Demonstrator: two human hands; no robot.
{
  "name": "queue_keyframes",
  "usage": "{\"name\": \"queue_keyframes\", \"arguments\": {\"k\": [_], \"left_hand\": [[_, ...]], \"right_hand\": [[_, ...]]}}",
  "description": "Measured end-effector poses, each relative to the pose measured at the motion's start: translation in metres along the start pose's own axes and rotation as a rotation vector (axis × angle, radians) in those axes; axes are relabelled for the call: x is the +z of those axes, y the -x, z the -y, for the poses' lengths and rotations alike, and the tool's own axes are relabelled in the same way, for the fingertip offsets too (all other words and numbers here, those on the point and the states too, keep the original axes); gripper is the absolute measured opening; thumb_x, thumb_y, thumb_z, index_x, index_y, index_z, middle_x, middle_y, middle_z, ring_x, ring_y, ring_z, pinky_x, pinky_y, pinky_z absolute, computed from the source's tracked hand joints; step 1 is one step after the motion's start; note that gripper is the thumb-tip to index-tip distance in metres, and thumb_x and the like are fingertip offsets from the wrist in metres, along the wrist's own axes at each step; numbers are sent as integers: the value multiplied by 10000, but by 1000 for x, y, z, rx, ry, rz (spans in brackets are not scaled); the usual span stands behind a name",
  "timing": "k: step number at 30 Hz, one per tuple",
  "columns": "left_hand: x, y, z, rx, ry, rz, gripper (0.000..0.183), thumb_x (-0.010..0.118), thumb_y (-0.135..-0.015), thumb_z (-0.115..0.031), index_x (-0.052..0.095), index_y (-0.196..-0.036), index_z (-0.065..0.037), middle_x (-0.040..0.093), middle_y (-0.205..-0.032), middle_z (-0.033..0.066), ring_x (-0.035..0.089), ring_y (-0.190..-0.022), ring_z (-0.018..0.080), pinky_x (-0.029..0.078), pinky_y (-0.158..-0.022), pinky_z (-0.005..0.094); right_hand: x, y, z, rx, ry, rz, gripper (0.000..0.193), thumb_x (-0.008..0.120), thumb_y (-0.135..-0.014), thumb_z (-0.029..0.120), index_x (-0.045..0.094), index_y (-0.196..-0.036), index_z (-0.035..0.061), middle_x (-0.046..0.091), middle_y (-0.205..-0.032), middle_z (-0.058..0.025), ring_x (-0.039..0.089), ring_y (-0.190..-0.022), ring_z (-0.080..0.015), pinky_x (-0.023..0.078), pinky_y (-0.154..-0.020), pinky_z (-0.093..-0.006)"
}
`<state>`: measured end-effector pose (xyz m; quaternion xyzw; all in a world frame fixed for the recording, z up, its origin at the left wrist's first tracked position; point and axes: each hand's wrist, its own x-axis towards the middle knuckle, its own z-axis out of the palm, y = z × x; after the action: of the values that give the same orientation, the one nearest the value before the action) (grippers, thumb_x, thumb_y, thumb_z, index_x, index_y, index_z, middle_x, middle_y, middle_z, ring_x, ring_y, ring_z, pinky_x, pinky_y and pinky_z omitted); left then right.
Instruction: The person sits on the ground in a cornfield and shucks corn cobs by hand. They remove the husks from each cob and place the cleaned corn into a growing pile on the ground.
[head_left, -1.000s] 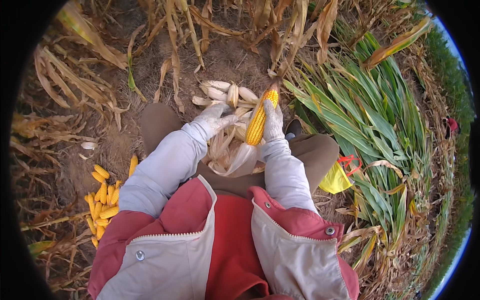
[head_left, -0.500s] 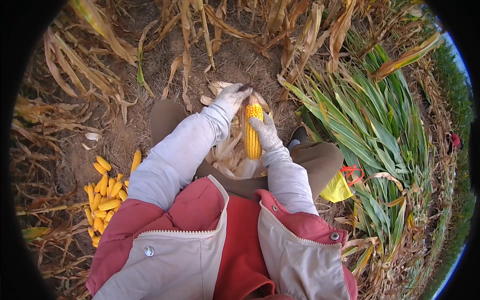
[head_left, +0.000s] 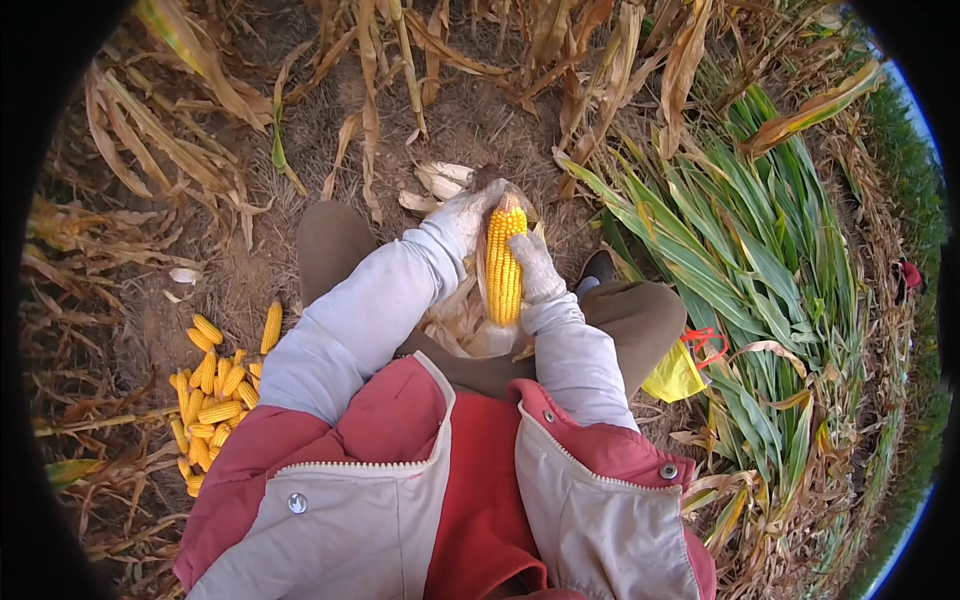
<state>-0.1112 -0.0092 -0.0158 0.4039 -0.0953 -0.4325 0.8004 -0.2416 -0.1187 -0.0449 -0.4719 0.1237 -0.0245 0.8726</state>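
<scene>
A bright yellow ear of corn (head_left: 504, 268) stands out between my two gloved hands, its tip away from me and its kernels bare on the upper face. My right hand (head_left: 538, 270) is closed round its right side, thumb across the kernels. At the far tip, my left hand (head_left: 468, 215) is closed on the dry corn husk (head_left: 481, 262) along the ear's left side; its fingertips are partly hidden behind the tip. Loose pale husks (head_left: 455, 325) lie between my legs under the ear.
A heap of husked ears (head_left: 215, 395) lies on the ground to my left. More pale husks (head_left: 440, 182) rest beyond my hands. To the right are a yellow bag with red handles (head_left: 673, 375) and a bed of cut green stalks (head_left: 760, 270). Dry standing stalks (head_left: 410, 75) rise ahead.
My left hand has come down and right, closer behind the ear's tip. The ear has shifted slightly, its base a little nearer me. Pale husk beyond the left hand shows more now.
</scene>
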Motion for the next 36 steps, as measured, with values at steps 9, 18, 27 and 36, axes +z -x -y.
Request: {"name": "queue_keyframes", "arguments": {"k": [9, 18, 27, 36], "left_hand": [[-8, -14, 2, -36, 913, 85, 322, 543, -998, -335, 575, -1040, -17, 628, -967, 106, 609, -824, 187, 534, -827, 332], [44, 17, -43, 271, 260, -499, 378, 551, -990, -397, 521, -767, -94, 492, -602, 21, 457, -515, 176, 425, -529, 302], [-93, 11, -42, 225, -305, -1005, 407, 767, -840, -322, 634, -1048, 1, 656, -861, 86, 618, -718, 213, 520, -671, 339], [23, 31, -64, 608, -1857, -540, 612, 789, -687, -313, 592, -1224, -95, 523, -1335, 155, 499, -1250, 335, 352, -1102, 456]], "right_hand": [[9, -11, 2, -318, 328, -200, 611, 625, -877, 101, 371, -1428, 21, 518, -1330, -105, 517, -1201, -197, 413, -1032, -341], [-33, -14, 8, -331, -655, -627, 339, 688, -900, 293, 561, -1140, 90, 621, -1059, -79, 617, -952, -224, 520, -882, -416], [-41, -22, 15, -458, -576, -704, 368, 708, -887, 288, 555, -1165, 104, 613, -1015, -58, 605, -923, -223, 545, -791, -405], [-19, -25, 15, -433, -369, -699, 376, 690, -903, 247, 524, -1208, 104, 588, -1020, -43, 597, -883, -187, 538, -749, -369]]}}
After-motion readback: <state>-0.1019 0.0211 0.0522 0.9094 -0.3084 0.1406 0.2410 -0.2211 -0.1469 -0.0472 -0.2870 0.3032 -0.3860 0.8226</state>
